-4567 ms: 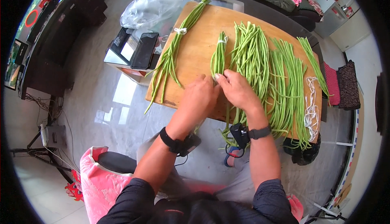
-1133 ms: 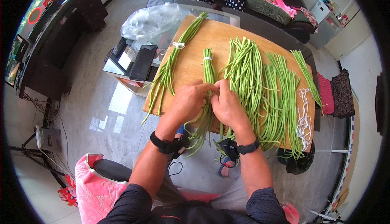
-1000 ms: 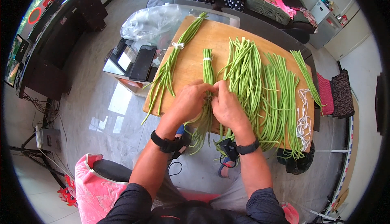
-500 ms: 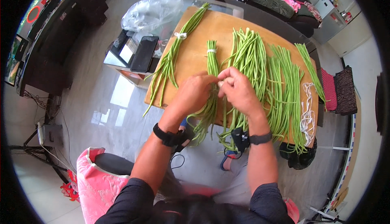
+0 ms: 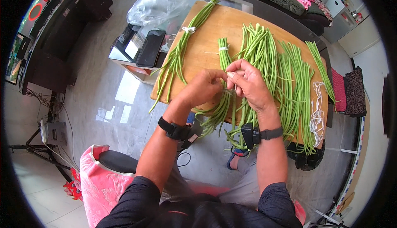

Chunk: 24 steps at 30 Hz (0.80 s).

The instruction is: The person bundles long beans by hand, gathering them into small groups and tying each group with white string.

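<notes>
Both hands have risen up the wooden board (image 5: 209, 27) since the frames a second back, and the bundle they work on now lies straighter along it. That middle bundle of long beans (image 5: 224, 56) carries one white tie near its top; its lower half passes under the hands and hangs off the board's near edge. The left hand (image 5: 203, 88) is curled over the stalks, fingertips pinched together. The right hand (image 5: 247, 81) meets it, thumb and forefinger pinching something pale and thin; whether that is string cannot be made out. Two tied bundles are countable: this one and a longer tied bundle (image 5: 178, 54) to its left, also with one white tie. Right of the hands lies a loose heap of beans (image 5: 285, 79), too many to count. One tangle of white string (image 5: 317, 110) rests at the board's right end. One dark phone (image 5: 151, 48) lies on the side table (image 5: 120, 54), beside one clear plastic bag (image 5: 161, 5). Each wrist wears one black band.
</notes>
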Tool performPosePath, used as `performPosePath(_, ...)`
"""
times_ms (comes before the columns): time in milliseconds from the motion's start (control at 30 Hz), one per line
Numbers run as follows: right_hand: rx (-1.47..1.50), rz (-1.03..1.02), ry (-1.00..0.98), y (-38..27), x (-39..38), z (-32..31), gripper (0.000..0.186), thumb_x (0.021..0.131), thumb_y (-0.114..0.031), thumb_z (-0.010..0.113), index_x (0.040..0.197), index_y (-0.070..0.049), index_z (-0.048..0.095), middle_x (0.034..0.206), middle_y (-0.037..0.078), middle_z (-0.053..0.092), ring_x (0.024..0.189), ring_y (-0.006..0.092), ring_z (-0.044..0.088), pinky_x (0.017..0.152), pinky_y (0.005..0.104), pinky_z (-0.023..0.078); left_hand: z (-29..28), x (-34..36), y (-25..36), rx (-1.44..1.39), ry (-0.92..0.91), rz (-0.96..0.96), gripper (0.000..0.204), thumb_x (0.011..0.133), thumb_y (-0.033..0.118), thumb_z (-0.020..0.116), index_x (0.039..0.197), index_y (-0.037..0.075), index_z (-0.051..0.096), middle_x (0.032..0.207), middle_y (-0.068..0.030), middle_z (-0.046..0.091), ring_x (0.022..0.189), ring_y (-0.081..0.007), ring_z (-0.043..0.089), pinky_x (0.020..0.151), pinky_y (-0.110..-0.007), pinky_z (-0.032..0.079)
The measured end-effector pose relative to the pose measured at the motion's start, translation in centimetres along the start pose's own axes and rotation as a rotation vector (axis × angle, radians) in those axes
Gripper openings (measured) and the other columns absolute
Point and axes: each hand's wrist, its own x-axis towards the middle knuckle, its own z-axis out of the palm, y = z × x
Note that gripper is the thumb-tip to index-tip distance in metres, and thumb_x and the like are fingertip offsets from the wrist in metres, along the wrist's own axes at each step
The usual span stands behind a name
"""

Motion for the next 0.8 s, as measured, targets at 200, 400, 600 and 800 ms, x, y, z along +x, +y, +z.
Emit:
performPosePath(200, 0.169, 0.011, -0.023, 0.5, 0.3, -0.3, 0.011, 0.099, -0.010, 0.063, 0.109, -0.006, 0.060, 0.077, 0.001, 0.065, 0.056, 0.0006, 0.048, 0.048, 0.0143, 0.035, 0.5, -0.1, 0.7, 0.106, 0.084, 0.020, 0.019, 0.094, 0.004, 0.060, 0.108, 0.002, 0.072, 0.080, 0.0046, 0.059, 0.074, -0.0053, 0.051, 0.063, -0.026, 0.042)
performPosePath(400, 0.220, -0.001, -0.019, -0.1, 0.1, -0.4, 0.012, 0.096, -0.007, 0.063, 0.108, -0.007, 0.060, 0.077, 0.000, 0.063, 0.058, 0.0001, 0.050, 0.048, 0.0137, 0.035, 0.5, -0.6, 1.7, 0.171, 0.116, -0.006, 0.022, 0.091, 0.002, 0.057, 0.104, 0.003, 0.074, 0.072, 0.0005, 0.056, 0.069, -0.0064, 0.050, 0.060, -0.027, 0.041)
performPosePath(600, -0.317, -0.088, 0.146, -1.2, -1.4, -3.0, 0.006, 0.090, 0.001, 0.058, 0.095, -0.002, 0.060, 0.069, -0.005, 0.053, 0.059, 0.0039, 0.048, 0.053, 0.0231, 0.039, 0.3, -1.2, 2.7, 0.246, 0.161, 0.061, 0.025, 0.089, -0.002, 0.056, 0.110, 0.002, 0.070, 0.066, 0.0001, 0.048, 0.065, -0.0076, 0.046, 0.058, -0.029, 0.039)
performPosePath(800, -0.597, -0.024, 0.147, -1.2, -3.1, -6.1, 0.008, 0.087, 0.006, 0.057, 0.091, -0.002, 0.058, 0.066, -0.007, 0.046, 0.059, 0.0026, 0.042, 0.052, 0.0225, 0.032, 0.4, -1.7, 1.9, 0.248, 0.268, 0.076, 0.026, 0.087, -0.005, 0.059, 0.113, 0.002, 0.059, 0.067, -0.0006, 0.045, 0.063, -0.0114, 0.046, 0.058, -0.031, 0.039)
